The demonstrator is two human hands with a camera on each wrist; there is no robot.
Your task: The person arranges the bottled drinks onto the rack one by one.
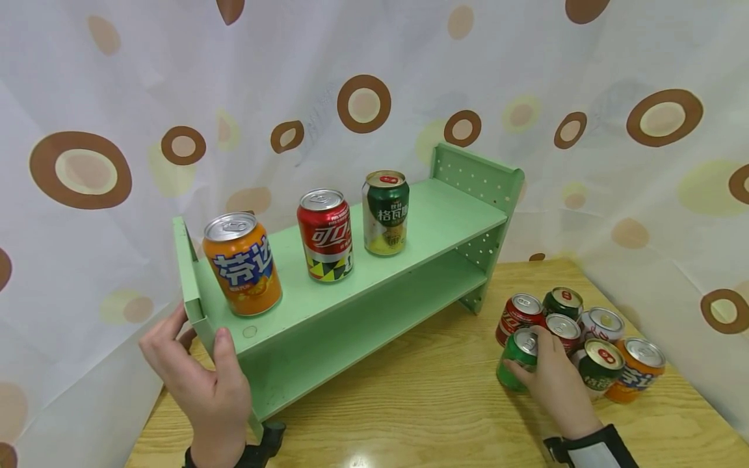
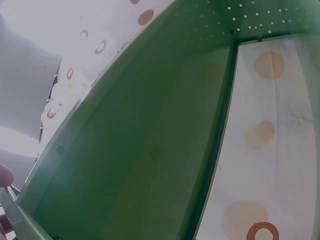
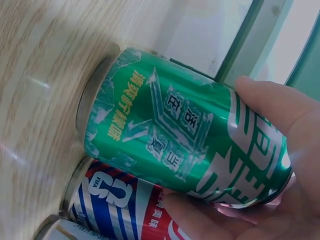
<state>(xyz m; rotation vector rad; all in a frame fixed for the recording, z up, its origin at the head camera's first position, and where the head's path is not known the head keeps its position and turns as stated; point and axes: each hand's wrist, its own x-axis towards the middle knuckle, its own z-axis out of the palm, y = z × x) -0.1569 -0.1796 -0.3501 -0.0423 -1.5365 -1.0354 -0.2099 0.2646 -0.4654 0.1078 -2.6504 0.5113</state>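
Observation:
My right hand grips a green soda can at the front left of a cluster of cans. In the right wrist view the thumb and fingers wrap the upper part of this can, whose base is right at the wooden tabletop. My left hand holds the left end of a pale green two-tier shelf, thumb on its front corner and fingers around the outer side. On the upper tier stand an orange soda can, a red cola can and a green-and-white can.
Beside the green can, red cans, dark green cans, a silvery white can and an orange can stand close together on the table. A patterned curtain hangs behind the shelf and along the right.

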